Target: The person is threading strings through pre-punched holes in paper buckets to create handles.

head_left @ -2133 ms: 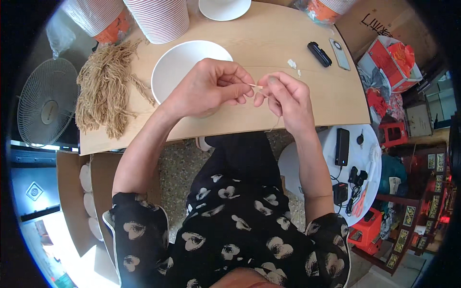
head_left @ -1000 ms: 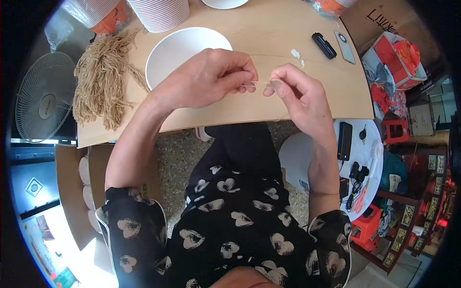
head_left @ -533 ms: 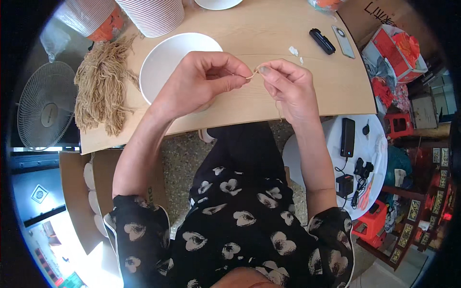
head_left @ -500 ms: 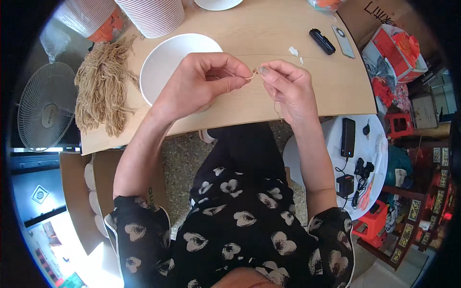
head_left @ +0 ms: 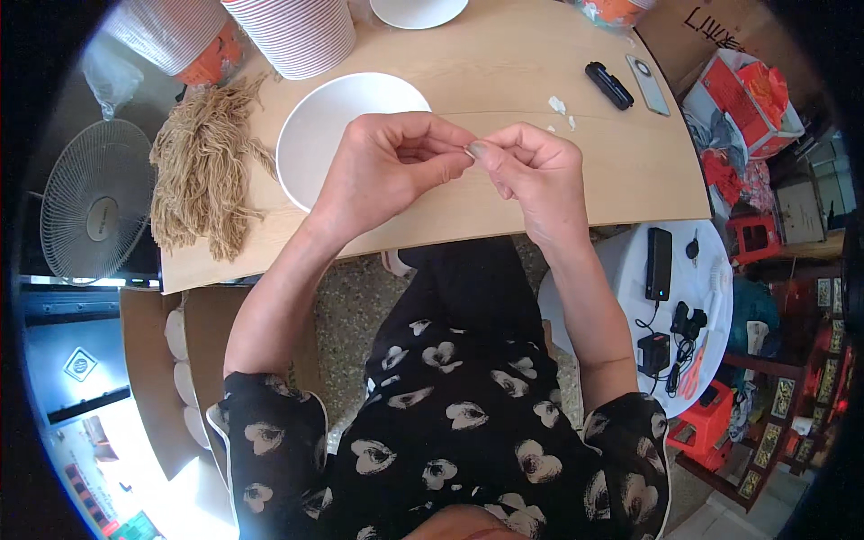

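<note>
— Both hands meet above the near edge of the wooden table. How are they set?

— Left hand and right hand come together fingertip to fingertip, each thumb and forefinger pinched on one tiny pale piece held between them. It is too small to tell what it is.

— What lies under them?

— A white bowl sits on the table just beyond the left hand, partly hidden by it. A bundle of tan straw-like fibres lies at the table's left edge, near the bowl.

— And further back?

— At the far left corner stand stacks of ribbed paper cups. Toward the far right edge lie a small black device and a grey phone side by side, with a few white scraps nearer the right hand.

— Anything beside the table?

— A floor fan stands to its left, and a round white stool carrying chargers stands to the right.
</note>
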The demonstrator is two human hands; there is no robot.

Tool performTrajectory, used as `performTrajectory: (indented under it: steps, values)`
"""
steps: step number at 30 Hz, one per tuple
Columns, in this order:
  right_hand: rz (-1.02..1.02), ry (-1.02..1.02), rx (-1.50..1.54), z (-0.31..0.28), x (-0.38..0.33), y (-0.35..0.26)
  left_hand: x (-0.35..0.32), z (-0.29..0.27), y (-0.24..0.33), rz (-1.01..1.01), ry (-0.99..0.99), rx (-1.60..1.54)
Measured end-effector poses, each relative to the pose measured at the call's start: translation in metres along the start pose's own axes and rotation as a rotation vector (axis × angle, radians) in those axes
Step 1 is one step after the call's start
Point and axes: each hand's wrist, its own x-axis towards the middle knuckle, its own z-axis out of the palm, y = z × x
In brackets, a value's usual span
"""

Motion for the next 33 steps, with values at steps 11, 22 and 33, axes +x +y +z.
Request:
performTrajectory:
  steps: [11, 22, 33]
  values:
    - [-0.094, -0.063, 0.046, -0.008, 0.005, -0.029, 0.006, -0.01, 0.009, -0.09, -0.137, 0.038]
    - [-0.719, 0.349, -0.639, -0.002, 0.004, 0.007, 0.007, -0.02, 0.004, -0.234, -0.128, -0.114]
    - [-0.829, 0.297, -0.759, 0.02, -0.007, 0.02, 0.007, -0.018, 0.0, -0.187, -0.044, -0.045]
